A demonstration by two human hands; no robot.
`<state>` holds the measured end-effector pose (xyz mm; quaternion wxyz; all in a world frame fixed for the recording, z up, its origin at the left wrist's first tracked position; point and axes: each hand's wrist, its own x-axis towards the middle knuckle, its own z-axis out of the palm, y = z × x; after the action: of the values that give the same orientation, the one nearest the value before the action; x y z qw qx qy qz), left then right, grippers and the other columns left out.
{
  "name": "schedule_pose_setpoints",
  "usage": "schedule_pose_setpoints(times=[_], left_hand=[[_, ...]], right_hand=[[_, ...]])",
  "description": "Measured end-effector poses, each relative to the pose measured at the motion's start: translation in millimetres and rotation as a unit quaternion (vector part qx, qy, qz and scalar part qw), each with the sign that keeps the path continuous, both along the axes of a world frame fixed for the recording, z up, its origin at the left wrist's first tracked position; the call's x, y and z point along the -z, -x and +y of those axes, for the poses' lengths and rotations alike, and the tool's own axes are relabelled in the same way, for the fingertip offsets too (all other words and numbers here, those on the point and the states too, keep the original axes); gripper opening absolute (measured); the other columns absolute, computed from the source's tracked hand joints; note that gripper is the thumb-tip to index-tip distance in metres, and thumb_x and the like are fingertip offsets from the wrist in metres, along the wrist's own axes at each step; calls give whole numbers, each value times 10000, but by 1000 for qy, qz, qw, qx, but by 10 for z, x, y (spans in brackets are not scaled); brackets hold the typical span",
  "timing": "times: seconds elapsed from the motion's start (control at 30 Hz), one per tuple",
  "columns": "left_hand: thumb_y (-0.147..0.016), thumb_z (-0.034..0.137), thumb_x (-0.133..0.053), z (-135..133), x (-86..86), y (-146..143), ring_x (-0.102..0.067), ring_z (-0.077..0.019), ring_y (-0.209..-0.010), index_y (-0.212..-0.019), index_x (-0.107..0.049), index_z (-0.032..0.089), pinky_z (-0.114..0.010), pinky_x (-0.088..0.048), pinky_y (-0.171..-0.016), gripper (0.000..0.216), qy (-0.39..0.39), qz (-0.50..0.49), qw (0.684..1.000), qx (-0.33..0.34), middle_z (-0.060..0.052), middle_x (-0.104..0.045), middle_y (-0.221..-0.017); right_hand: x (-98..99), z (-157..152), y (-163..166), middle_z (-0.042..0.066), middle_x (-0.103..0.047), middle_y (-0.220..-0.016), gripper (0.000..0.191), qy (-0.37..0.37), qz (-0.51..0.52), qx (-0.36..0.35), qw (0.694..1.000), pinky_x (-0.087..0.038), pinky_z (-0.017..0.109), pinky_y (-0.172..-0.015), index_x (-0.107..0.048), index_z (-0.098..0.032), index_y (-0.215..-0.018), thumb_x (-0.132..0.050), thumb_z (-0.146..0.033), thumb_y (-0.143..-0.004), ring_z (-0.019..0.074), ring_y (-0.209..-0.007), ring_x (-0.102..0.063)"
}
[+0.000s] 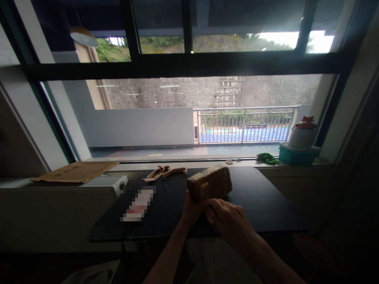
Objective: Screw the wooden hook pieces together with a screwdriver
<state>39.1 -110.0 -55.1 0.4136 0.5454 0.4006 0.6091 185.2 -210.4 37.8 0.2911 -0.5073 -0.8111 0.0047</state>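
Observation:
A brown, box-shaped block [214,183] with a worn, taped-looking surface is tilted over the dark table. My left hand [192,209] is closed at its near left end, fingers along its lower edge. A small, pale wooden piece [204,191] stands upright against the block's near face, just above my fingertips. My right hand [229,215] is pinched at the foot of this piece, close to my left thumb. Whatever lies between its fingertips is hidden. Curved wooden pieces [174,171] lie at the table's far left, near small dark bits [166,187], perhaps screws.
The black table [266,205] stands below a window sill. A blurred-out white and red item [138,204] lies on its left. On the sill are a green cloth-like bundle [267,158] and a teal box [297,154] under a white jar [302,136]. Brown cardboard [75,172] lies left.

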Motion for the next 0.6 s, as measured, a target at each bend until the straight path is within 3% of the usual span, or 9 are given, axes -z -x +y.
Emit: schedule_pose_setpoints(times=[0.3, 0.47, 0.6], left_hand=[[-902, 295, -571, -48, -72, -14, -609, -171, -834, -1094, -561, 142, -344, -531, -711, 246, -9, -3, 1000, 11, -53, -598, -1016], [-904, 295, -568, -44, -62, -15, -609, -161, -807, -1086, -562, 141, -331, -531, -693, 239, -16, -10, 1000, 22, -49, -600, -997], [-905, 298, -566, -17, -21, -17, -610, -162, -807, -1093, -560, 141, -332, -533, -692, 245, -16, -14, 999, 32, -51, -600, -1003]], right_hand=[[126, 161, -118, 30, -712, -776, 253, 52, 221, 76, 971, -427, 262, -628, -627, -210, -920, -425, -362, -904, 191, -720, -659], [37, 75, -81, 9, -712, -781, 206, 42, 91, 64, 993, -385, 252, -600, -633, -243, -963, -461, -335, -897, 191, -724, -664], [-24, 55, -72, 17, -696, -842, 179, 2, -50, 50, 997, -340, 239, -572, -634, -236, -956, -473, -195, -889, 174, -740, -652]])
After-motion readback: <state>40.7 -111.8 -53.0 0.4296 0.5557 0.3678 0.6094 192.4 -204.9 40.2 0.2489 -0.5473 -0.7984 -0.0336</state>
